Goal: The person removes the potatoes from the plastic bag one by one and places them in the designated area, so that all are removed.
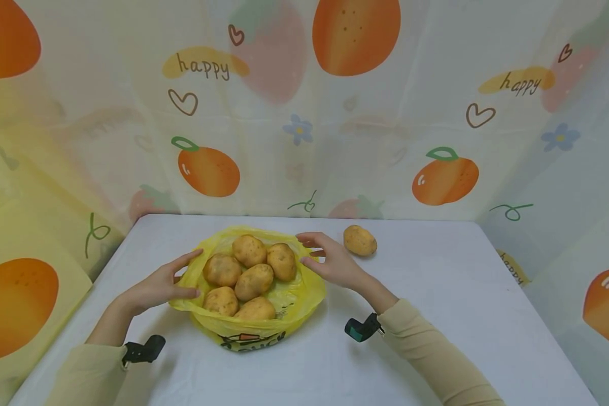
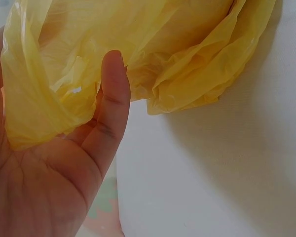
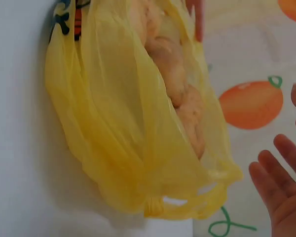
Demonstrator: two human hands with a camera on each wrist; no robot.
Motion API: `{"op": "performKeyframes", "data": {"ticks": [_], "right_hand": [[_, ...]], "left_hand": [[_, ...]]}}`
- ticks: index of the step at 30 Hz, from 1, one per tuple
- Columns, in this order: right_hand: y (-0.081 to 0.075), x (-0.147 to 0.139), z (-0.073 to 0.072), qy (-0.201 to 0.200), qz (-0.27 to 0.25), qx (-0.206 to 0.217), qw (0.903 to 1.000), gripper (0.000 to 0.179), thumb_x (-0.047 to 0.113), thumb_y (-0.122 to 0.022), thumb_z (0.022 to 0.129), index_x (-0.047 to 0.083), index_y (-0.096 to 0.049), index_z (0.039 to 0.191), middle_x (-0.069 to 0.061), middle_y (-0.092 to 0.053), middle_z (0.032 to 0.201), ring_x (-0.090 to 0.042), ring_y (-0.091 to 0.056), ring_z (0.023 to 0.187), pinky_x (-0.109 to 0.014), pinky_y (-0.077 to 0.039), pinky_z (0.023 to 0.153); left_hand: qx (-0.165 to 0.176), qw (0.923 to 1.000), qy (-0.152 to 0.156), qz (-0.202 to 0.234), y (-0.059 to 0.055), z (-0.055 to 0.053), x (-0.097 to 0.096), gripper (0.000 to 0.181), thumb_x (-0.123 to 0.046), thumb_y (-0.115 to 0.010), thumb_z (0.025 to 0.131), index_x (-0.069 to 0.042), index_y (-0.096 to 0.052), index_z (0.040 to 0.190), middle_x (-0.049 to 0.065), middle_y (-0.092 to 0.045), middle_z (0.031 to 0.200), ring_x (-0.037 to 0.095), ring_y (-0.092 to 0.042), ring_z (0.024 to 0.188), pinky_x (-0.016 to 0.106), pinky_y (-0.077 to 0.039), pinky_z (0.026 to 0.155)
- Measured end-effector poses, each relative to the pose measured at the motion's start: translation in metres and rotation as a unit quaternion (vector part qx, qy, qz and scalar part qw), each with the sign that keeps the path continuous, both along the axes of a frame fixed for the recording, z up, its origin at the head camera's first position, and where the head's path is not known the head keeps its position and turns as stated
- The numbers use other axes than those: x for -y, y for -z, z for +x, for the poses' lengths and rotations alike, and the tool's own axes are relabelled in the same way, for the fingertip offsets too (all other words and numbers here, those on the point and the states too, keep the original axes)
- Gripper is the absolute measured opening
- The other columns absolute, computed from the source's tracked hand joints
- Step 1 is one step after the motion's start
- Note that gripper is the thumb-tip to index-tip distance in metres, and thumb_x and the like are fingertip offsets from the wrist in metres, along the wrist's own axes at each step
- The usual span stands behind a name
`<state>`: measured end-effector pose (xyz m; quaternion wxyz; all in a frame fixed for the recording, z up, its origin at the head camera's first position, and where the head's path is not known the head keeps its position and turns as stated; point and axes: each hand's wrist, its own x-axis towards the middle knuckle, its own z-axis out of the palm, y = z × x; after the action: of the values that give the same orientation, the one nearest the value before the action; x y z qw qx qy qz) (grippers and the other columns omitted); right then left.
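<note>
A yellow plastic bag (image 1: pixel 304 304) stands with its mouth spread wide, and several potatoes (image 1: pixel 254 282) lie inside it. At the bag's left rim is my left hand (image 1: pixel 154 286), thumb and fingers spread apart. In the left wrist view, a loop of the bag (image 2: pixel 39 108) lies against that hand (image 2: pixel 49 182), whose visible finger is nearly straight. My right hand (image 1: pixel 337 264) hovers by the right rim with its fingers loosely bent and nothing held. The right wrist view shows this hand (image 3: pixel 288 197) apart from the bag's handle (image 3: pixel 207 205).
One more potato (image 1: pixel 360 241) lies outside the bag, on the white table (image 1: pixel 436 282) behind my right hand. A fruit-patterned cloth (image 1: pixel 375 135) hangs behind the table and at its sides. Each wrist carries a small black camera (image 1: pixel 362 327).
</note>
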<state>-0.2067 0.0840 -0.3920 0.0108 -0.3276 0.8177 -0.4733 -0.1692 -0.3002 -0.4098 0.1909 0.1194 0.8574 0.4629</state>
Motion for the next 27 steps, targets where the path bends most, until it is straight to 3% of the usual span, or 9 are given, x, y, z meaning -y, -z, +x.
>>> {"op": "performKeyframes", "data": {"ticks": [11, 18, 27], "right_hand": [[0.013, 0.021, 0.006, -0.09, 0.001, 0.034, 0.9954, 0.047, 0.013, -0.062, 0.088, 0.003, -0.045, 0.131, -0.016, -0.05, 0.13, -0.031, -0.053, 0.114, -0.047, -0.044, 0.09], [0.019, 0.034, 0.013, -0.136, 0.033, 0.056, 0.9886, 0.046, 0.008, -0.062, 0.087, 0.0, -0.045, 0.129, -0.019, -0.05, 0.127, -0.032, -0.054, 0.112, -0.04, -0.047, 0.088], [0.02, 0.048, 0.02, -0.149, 0.125, 0.01, 0.9808, 0.043, 0.018, -0.062, 0.088, 0.005, -0.05, 0.127, -0.01, -0.055, 0.122, -0.024, -0.055, 0.111, -0.029, -0.048, 0.086]], "left_hand": [[0.013, 0.9999, -0.005, 0.008, -0.001, 0.001, -0.001, 0.09, -0.022, -0.071, 0.08, -0.017, -0.012, 0.149, 0.017, -0.009, 0.151, 0.045, -0.034, 0.126, 0.03, -0.045, 0.082], [0.011, 0.9999, -0.003, 0.006, -0.001, 0.002, 0.0, 0.091, -0.022, -0.071, 0.08, -0.017, -0.012, 0.149, 0.017, -0.008, 0.152, 0.045, -0.033, 0.127, 0.03, -0.045, 0.082], [0.017, 0.9997, -0.001, 0.016, -0.001, 0.002, -0.001, 0.09, -0.021, -0.07, 0.081, -0.017, -0.012, 0.149, 0.017, -0.007, 0.152, 0.046, -0.03, 0.128, 0.03, -0.045, 0.082]]}}
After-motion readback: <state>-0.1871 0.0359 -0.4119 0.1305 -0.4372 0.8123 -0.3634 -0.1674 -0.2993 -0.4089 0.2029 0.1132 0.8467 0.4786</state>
